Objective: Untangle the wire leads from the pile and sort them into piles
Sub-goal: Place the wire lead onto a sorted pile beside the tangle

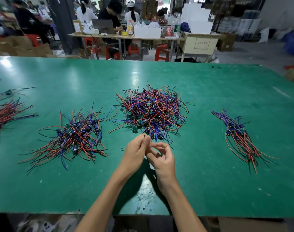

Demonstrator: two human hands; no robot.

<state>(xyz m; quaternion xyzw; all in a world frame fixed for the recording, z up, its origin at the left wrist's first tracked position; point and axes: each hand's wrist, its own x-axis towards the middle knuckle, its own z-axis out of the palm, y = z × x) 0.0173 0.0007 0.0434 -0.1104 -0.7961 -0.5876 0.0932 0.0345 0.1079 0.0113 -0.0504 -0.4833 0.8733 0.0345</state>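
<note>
The green table (209, 190) has bare room near its near edge and along the far side. A tangled pile (151, 111) of red, blue and black wire leads lies at the centre, with a looser pile (72, 139) to its left and a straighter bundle (240, 139) to its right. Just near the centre pile, the left hand (134, 154) pinches something small between thumb and fingertip; what it is cannot be told. The right hand (163, 158) touches it, fingers loosely curled.

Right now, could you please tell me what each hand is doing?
Left hand: fingers curled, pinching something thin, probably a wire; too small to tell.
Right hand: fingers loosely curled, holding nothing visible.
</note>
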